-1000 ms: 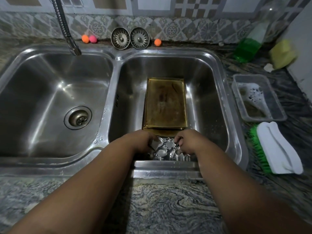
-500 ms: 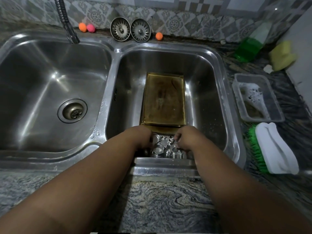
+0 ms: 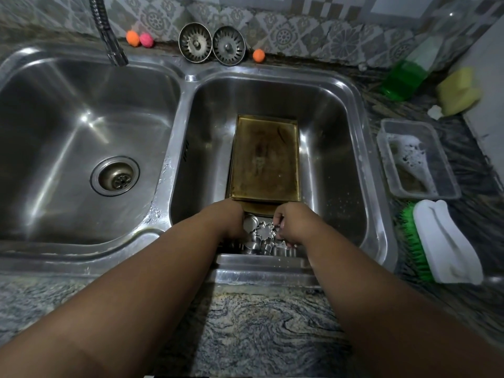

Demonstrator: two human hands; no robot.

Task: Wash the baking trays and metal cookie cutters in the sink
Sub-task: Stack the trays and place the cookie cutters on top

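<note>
A stack of brownish baking trays lies flat in the right sink basin. Several metal cookie cutters, one flower-shaped, are bunched at the basin's near end just in front of the trays. My left hand curls round the left side of the bunch, and my right hand pinches cutters on the right side. The fingertips of both hands are hidden among the cutters.
The left basin has a drain and the faucet above it. Two strainers lean at the back. On the right counter sit a soapy plastic tub, a green scrub brush, a green soap bottle and a yellow sponge.
Both hands have stayed on the cutters and shifted them slightly. The view has tilted a little, so the sink sits lower in the frame.
</note>
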